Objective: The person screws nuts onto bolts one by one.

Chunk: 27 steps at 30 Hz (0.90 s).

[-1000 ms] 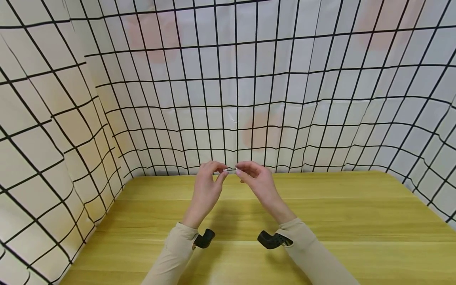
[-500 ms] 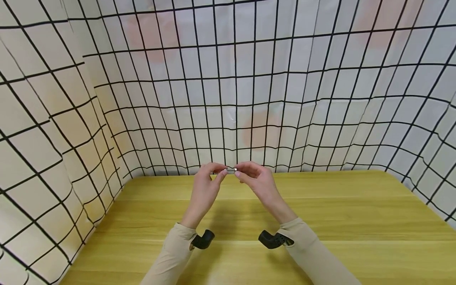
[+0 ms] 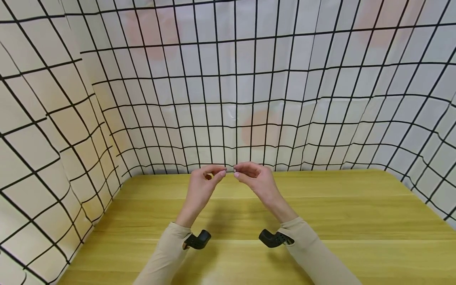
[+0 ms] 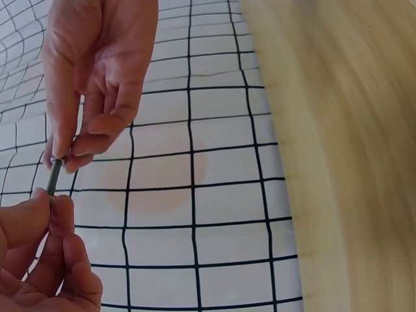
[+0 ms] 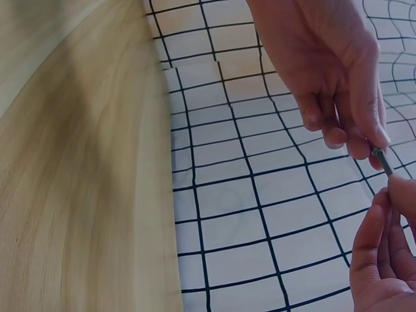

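A short, thin grey metal bolt (image 3: 230, 171) spans the small gap between my two hands, above the table's far edge. My left hand (image 3: 201, 187) pinches one end between thumb and index finger; my right hand (image 3: 258, 183) pinches the other the same way. In the left wrist view the shank of the bolt (image 4: 54, 175) shows, with a wider rim at the right fingertips. The right wrist view shows a wider, nut-like part on the bolt (image 5: 383, 160) at the left fingertips. Fingertips hide both ends.
Below the hands lies a yellow wood-grain table (image 3: 320, 213). A white sheet with a black grid (image 3: 270, 87) stands behind it and at both sides. Black wrist devices (image 3: 272, 238) poke out from the beige sleeves (image 3: 311, 251).
My left hand and forearm have shifted slightly left and down, with the wrist turned a little. The right hand stays almost in place. Both hands keep their pinch on the bolt.
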Motion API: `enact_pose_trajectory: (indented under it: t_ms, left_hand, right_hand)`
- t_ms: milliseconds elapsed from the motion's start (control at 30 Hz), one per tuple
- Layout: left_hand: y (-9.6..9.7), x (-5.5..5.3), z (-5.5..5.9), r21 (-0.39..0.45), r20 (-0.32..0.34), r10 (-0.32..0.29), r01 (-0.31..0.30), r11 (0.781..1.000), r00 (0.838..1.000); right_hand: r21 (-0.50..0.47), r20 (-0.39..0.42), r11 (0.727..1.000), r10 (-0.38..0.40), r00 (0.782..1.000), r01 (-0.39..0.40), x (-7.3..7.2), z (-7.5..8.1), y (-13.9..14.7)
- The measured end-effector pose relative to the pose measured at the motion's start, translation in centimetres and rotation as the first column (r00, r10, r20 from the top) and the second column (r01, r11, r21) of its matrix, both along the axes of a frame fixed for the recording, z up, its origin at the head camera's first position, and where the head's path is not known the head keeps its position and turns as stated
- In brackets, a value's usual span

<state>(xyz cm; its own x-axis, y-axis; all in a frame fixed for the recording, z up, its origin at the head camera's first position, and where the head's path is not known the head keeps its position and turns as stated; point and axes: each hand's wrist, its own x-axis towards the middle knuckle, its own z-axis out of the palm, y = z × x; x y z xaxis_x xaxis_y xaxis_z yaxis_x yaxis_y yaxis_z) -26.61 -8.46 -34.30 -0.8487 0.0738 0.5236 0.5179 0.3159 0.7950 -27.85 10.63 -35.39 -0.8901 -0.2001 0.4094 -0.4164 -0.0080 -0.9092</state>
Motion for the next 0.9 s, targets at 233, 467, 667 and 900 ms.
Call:
enact_pose_trajectory:
  t_ms: [233, 467, 667, 900]
  left_hand:
    - [-0.12, 0.03, -0.04, 0.017, 0.017, -0.003, 0.003, 1.000, 1.000]
    - [-0.21, -0.18, -0.11, 0.023, 0.043, -0.014, 0.013, 1.000, 0.999]
    - [-0.26, -0.11, -0.09, 0.036, 0.062, -0.027, 0.024, 0.999, 0.998]
    - [-0.20, -0.12, -0.14, 0.065, 0.069, -0.039, 0.035, 0.997, 0.997]
  right_hand:
    - [0.029, 0.004, 1.000, 0.008, 1.000, -0.008, 0.12, 0.05, 0.09]
    - [0.038, 0.017, 0.999, 0.018, 1.000, -0.018, 0.24, 0.12, 0.17]
    - [0.050, 0.010, 0.999, 0.018, 1.000, -0.018, 0.18, 0.05, 0.25]
    - [0.042, -0.006, 0.999, 0.011, 1.000, -0.011, 0.13, 0.15, 0.22]
